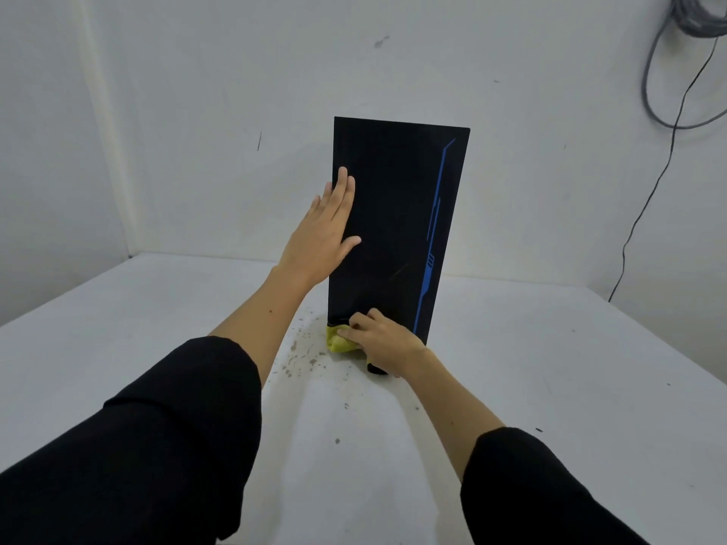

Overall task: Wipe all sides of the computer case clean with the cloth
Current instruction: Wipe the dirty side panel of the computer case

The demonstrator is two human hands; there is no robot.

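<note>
Right hand [379,338] low at the foot of the computer case [397,230], fingers curled on the bunched yellow cloth [339,340], pressing it against the case's bottom edge. Left hand [326,230] higher up, flat and spread, fingers straight, palm braced on the case's left edge. The case stands upright on the white surface [550,367], black front with a thin blue line down its right side. Brown specks dot the surface just left of the case's base. Beyond the case, cables [668,123] hang on the wall.
</note>
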